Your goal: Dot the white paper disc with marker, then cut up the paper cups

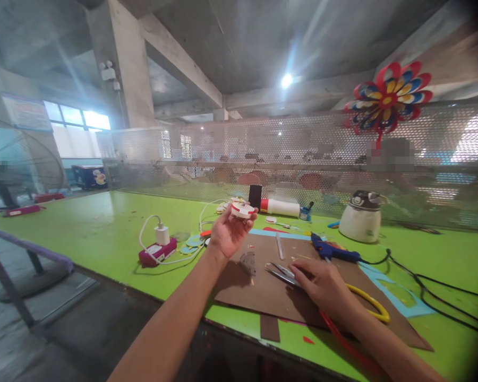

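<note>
My left hand (230, 233) is raised above the table, its fingers curled round a small round white piece with a red band (242, 210). Over the brown board (242, 292), my right hand (322, 281) closes at the blades of a pair of scissors (284, 276). One yellow handle and one red handle reach back beneath that wrist. A clear half-round protractor (248, 263) and a slim pale stick (279, 246) lie on the board. Just beyond my right hand is a blue glue gun (334, 250).
A purple power strip (158, 253) with a white charger stands at the left. Behind are a white roll (283, 207), a small blue bottle (305, 213) and a white flask (360, 217). Black cable (410, 270) crosses at right. A perforated screen (302, 154) borders the table.
</note>
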Demonstrator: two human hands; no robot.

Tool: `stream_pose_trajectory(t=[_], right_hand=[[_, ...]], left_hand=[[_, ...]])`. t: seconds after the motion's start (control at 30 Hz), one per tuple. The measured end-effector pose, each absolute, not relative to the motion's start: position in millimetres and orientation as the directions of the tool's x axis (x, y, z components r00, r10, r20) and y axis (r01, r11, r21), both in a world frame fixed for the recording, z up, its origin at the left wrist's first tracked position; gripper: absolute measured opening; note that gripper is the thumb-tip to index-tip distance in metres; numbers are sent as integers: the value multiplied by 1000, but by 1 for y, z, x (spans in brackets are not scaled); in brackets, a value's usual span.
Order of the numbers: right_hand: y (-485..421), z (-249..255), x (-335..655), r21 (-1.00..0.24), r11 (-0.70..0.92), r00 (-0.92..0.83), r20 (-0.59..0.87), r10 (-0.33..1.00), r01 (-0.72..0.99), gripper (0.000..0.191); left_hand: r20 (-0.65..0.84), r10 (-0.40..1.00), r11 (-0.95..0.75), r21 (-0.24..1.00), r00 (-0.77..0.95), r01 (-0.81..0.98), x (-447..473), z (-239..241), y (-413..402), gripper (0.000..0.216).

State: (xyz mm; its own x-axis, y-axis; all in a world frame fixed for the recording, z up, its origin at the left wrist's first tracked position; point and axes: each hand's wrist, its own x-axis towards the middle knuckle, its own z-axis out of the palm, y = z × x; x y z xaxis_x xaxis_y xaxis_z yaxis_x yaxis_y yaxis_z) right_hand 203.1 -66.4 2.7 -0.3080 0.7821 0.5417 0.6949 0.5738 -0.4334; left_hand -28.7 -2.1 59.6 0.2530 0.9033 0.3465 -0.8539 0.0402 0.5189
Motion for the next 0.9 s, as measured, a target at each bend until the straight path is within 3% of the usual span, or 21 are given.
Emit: stream_pose_trajectory(t=[0.37, 0.67, 0.8, 0.9], right_hand=[[-62, 4, 210, -417, 552, -282, 551, 785, 722, 38], [-59, 5, 213, -422, 523, -253, 545, 799, 741, 38], [-57, 4, 217, -450, 516, -213, 568, 795, 729, 36], [-56, 4, 220, -454, 492, -183, 569, 802, 743, 36]], left_hand=[[480, 817, -4, 558, 319, -830, -34, 57, -3, 35], [382, 882, -48, 654, 276, -755, -33, 47, 5, 30], [429, 851, -191, 792, 304, -580, -32, 39, 12, 38], [480, 823, -415, 873, 304, -254, -27, 33, 14, 57]])
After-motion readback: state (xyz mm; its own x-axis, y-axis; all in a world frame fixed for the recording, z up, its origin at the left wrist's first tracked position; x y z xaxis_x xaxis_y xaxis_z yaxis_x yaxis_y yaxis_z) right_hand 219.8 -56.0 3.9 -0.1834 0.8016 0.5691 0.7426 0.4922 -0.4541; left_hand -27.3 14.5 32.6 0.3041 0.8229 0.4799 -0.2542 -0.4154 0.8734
